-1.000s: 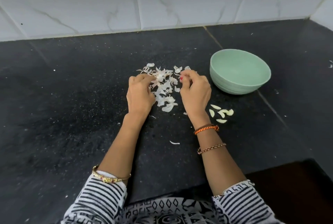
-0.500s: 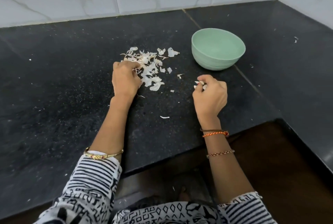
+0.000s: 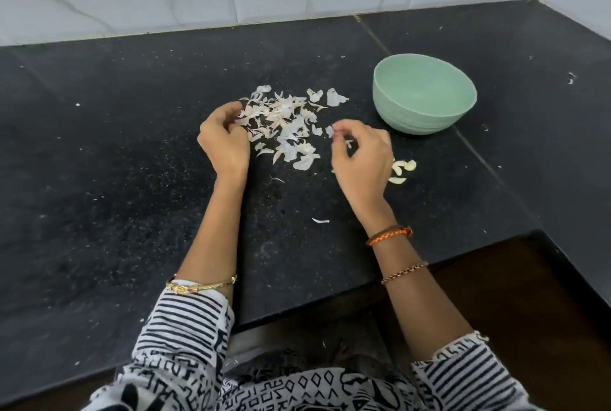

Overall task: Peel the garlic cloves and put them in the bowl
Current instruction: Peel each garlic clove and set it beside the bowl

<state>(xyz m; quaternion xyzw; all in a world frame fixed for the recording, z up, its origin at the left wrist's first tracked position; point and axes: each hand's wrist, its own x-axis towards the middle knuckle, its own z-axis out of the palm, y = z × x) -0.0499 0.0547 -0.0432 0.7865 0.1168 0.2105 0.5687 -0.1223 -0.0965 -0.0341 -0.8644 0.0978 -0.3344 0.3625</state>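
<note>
On the black bench: garlic skins, heaped; peeled cloves beside the green bowl, not in it. Left hand curled at the heap, contents hidden. Right hand pinches a skin scrap. Advice: drop scrap, gather cloves together, tip into bowl.

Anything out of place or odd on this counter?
Yes: the peeled garlic cloves lie on the black counter beside the green bowl, which looks empty. Papery skins lie scattered between both hands.

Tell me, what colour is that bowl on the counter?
The bowl is a pale mint green, plain inside and out, seen clearly in the head view.
</note>
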